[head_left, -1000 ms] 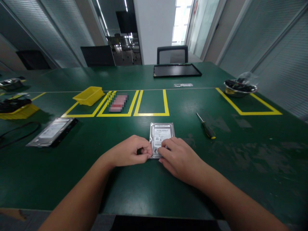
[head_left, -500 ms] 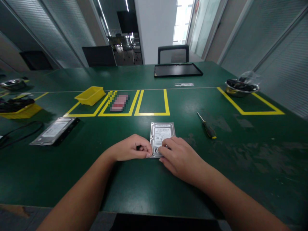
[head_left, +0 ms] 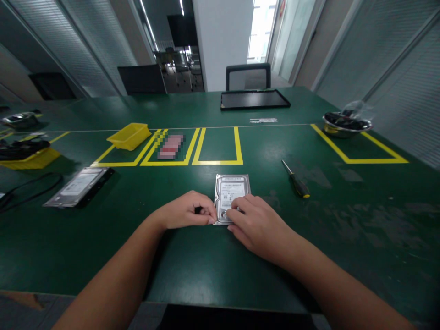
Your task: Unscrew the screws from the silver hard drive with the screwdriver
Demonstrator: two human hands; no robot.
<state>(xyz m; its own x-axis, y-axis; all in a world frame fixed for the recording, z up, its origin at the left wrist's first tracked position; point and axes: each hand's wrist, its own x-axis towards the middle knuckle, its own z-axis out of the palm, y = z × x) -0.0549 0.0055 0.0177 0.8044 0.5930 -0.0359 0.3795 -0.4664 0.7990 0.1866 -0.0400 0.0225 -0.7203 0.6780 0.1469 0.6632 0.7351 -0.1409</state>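
A silver hard drive (head_left: 232, 187) with a white printed label lies flat on the green table in front of me. My left hand (head_left: 193, 211) is closed, its thumb and curled fingers pinching at the drive's near left corner. Over the near right part of the drive is my right hand (head_left: 256, 224), fingers bent down onto its top and side. That hand hides the drive's lower right portion. To the right of the drive, a screwdriver (head_left: 297, 182) with a black and yellow handle rests on the table.
Another hard drive (head_left: 79, 185) lies at the left, near a black cable (head_left: 34, 192). Beyond are a yellow tray (head_left: 129, 137), a pixelated pinkish item (head_left: 171, 146) and yellow tape outlines (head_left: 217, 162). A metal bowl (head_left: 347, 127) of dark parts stands right; a black panel (head_left: 255, 99) lies at the back.
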